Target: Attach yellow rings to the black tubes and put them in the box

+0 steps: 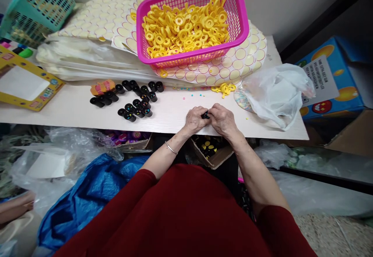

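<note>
My left hand [194,119] and my right hand [222,118] meet at the front edge of the white table [72,113]. Both are closed round one small black tube [205,115], which shows only as a dark bit between the fingers. Several more black tubes [134,108] with coloured dots inside lie in groups to the left of my hands. A pink basket [236,12] full of yellow rings [183,26] stands at the back of the table on sheets of round stickers [233,66].
A white plastic bag [276,92] lies right of my hands. A teal basket [37,6] and a yellow card frame [26,84] sit at the left. Below the table edge are a cardboard box [217,158] with black and yellow parts and a blue bag [87,195]. A blue carton [335,78] stands at the right.
</note>
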`<state>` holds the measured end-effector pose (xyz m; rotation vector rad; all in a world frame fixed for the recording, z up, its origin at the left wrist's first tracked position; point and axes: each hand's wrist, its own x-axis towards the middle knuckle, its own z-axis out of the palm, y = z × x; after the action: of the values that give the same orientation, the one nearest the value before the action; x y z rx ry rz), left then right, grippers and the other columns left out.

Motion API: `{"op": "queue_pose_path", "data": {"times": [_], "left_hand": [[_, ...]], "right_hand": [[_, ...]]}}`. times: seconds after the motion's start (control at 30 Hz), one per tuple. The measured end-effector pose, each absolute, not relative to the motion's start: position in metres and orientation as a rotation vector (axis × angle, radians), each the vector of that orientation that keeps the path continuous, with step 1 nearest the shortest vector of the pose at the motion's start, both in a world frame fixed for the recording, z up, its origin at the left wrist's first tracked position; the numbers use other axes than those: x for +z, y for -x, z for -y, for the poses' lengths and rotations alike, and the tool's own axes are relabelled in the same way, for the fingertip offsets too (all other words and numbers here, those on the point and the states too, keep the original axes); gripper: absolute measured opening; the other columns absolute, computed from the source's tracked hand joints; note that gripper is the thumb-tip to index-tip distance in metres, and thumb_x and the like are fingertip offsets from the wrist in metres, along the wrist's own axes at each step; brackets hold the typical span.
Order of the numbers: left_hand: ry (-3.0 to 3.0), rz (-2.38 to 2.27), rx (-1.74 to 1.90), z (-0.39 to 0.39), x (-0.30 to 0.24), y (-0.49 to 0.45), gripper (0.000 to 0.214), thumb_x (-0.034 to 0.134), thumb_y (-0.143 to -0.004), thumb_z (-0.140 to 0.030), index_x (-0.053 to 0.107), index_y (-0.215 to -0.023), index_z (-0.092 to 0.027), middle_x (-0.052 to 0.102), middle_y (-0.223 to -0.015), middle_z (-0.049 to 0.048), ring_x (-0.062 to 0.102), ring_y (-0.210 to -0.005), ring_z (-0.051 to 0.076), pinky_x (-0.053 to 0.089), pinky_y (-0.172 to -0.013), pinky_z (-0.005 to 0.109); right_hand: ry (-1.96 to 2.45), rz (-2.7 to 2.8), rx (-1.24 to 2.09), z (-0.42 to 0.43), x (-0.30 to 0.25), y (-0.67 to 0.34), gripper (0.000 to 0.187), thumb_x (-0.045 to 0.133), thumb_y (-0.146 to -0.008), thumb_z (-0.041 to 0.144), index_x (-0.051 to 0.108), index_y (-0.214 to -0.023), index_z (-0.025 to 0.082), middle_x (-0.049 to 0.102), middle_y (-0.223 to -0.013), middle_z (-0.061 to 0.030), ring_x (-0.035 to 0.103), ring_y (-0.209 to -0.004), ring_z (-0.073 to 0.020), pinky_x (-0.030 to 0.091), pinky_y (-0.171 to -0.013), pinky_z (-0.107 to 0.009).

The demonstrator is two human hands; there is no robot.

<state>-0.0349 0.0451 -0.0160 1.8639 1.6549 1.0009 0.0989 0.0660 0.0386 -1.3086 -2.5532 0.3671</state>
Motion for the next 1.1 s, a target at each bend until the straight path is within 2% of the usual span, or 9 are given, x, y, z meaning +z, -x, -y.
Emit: {"op": "queue_pose_path", "data": {"times": [0.23, 0.43, 0.6, 0.77, 0.83, 0.93, 1.1], "left_hand": [[-1.865, -1.634, 1.011, -0.046, -0.02, 0.035, 0.014, 0.065, -0.069, -0.02, 0.068, -0.082, -0.021, 0.064, -0.081, 0.0004, 0.055, -0.081, 0.017, 0.043, -0.076, 0.031], [-1.839, -1.659, 0.951, -0.043, -0.011, 0.034, 0.019, 0.069, -0.068, -0.027, 0.07, -0.086, -0.022, 0.064, -0.08, 0.0, 0.055, -0.082, 0.017, 0.042, -0.075, 0.03], [-1.836, -1.67, 0.899, -0.042, -0.009, 0.034, 0.017, 0.067, -0.071, -0.029, 0.07, -0.087, -0.024, 0.065, -0.085, 0.0002, 0.055, -0.084, 0.016, 0.041, -0.076, 0.029], [-1.847, -1.658, 0.904, -0.045, -0.011, 0.035, 0.021, 0.071, -0.068, -0.032, 0.07, -0.087, -0.023, 0.065, -0.082, 0.0001, 0.056, -0.081, 0.016, 0.041, -0.075, 0.028], [-1.823, -1.67, 0.905, -0.045, -0.01, 0.035, 0.025, 0.075, -0.064, -0.034, 0.07, -0.086, -0.023, 0.066, -0.082, 0.0001, 0.056, -0.081, 0.016, 0.041, -0.075, 0.028], [-1.796, -1.672, 0.908, -0.046, -0.01, 0.036, 0.028, 0.079, -0.06, -0.034, 0.07, -0.084, -0.022, 0.066, -0.083, -0.0001, 0.056, -0.082, 0.017, 0.042, -0.075, 0.029], [-1.79, -1.681, 0.916, -0.047, -0.012, 0.036, 0.034, 0.081, -0.057, -0.035, 0.071, -0.087, -0.022, 0.067, -0.085, 0.0007, 0.057, -0.084, 0.018, 0.043, -0.076, 0.03]], "right_hand": [[1.202, 2.818, 0.24, -0.071, 0.048, -0.092, 0.027, 0.04, -0.082, 0.009, 0.066, -0.09, 0.013, 0.059, -0.085, -0.0118, 0.048, -0.08, -0.0214, 0.033, -0.068, -0.031], [1.132, 2.647, 0.51, -0.079, 0.041, -0.102, 0.027, 0.041, -0.085, 0.016, 0.068, -0.082, 0.017, 0.057, -0.079, -0.0049, 0.051, -0.072, -0.0156, 0.037, -0.065, -0.026], [1.154, 2.493, 0.595, -0.078, 0.037, -0.104, 0.024, 0.046, -0.08, 0.016, 0.068, -0.07, 0.018, 0.056, -0.072, -0.0043, 0.051, -0.065, -0.0149, 0.038, -0.063, -0.027], [1.035, 2.198, 0.896, -0.088, 0.029, -0.114, 0.011, 0.056, -0.075, 0.023, 0.067, -0.073, 0.02, 0.058, -0.072, -0.0015, 0.054, -0.068, -0.0151, 0.043, -0.065, -0.029], [1.141, 2.043, 0.841, -0.104, 0.025, -0.121, 0.01, 0.058, -0.073, 0.026, 0.066, -0.074, 0.019, 0.059, -0.072, -0.0012, 0.054, -0.069, -0.0158, 0.044, -0.067, -0.03], [1.475, 1.862, 0.556, -0.134, 0.02, -0.128, 0.016, 0.057, -0.075, 0.031, 0.064, -0.078, 0.017, 0.06, -0.08, -0.0049, 0.055, -0.074, -0.0189, 0.045, -0.072, -0.035], [1.741, 2.05, 0.321, -0.165, 0.014, -0.12, 0.036, 0.057, -0.078, 0.043, 0.061, -0.101, 0.015, 0.059, -0.105, -0.0146, 0.055, -0.089, -0.0251, 0.044, -0.074, -0.037]]}}
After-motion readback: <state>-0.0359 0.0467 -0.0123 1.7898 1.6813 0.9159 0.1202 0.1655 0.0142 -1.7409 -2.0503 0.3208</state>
